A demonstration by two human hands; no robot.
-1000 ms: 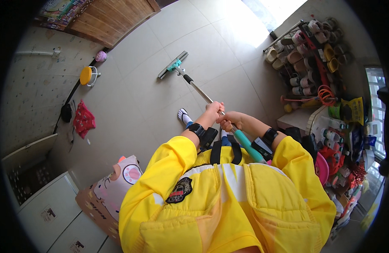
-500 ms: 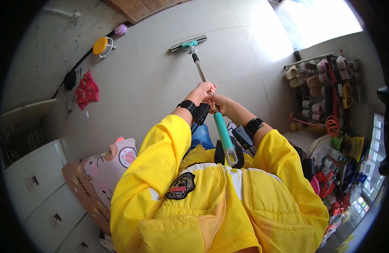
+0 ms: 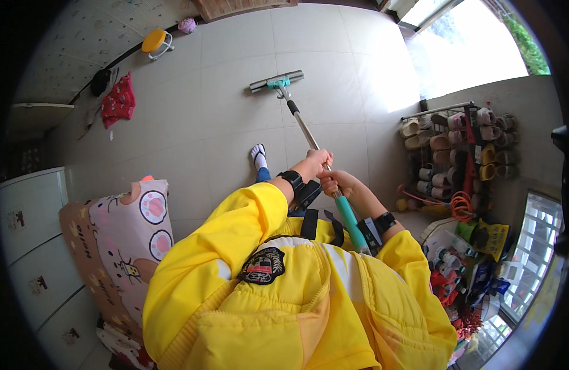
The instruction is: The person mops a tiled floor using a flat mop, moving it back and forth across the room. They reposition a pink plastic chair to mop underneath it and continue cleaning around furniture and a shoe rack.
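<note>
A long-handled mop slants across the floor, with a metal pole and a teal lower grip. Its wide grey and teal head rests flat on the tiles ahead of me. My left hand is wrapped round the metal pole. Just behind it, nearer my body, my right hand closes on the same pole, above the teal grip. The grip's near end is hidden by my right arm and vest. My left foot in a flip-flop stands on the tiles left of the pole.
A full shoe rack stands at the right, with bags and bottles nearer me. On the left are a red cloth, a yellow stool, white drawers and a cartoon-patterned cover. Bright light enters at the far right.
My hands and the pole have shifted right and nearer me. The mop head sits slightly lower in view, and my left foot has come into sight. The view itself has shifted.
</note>
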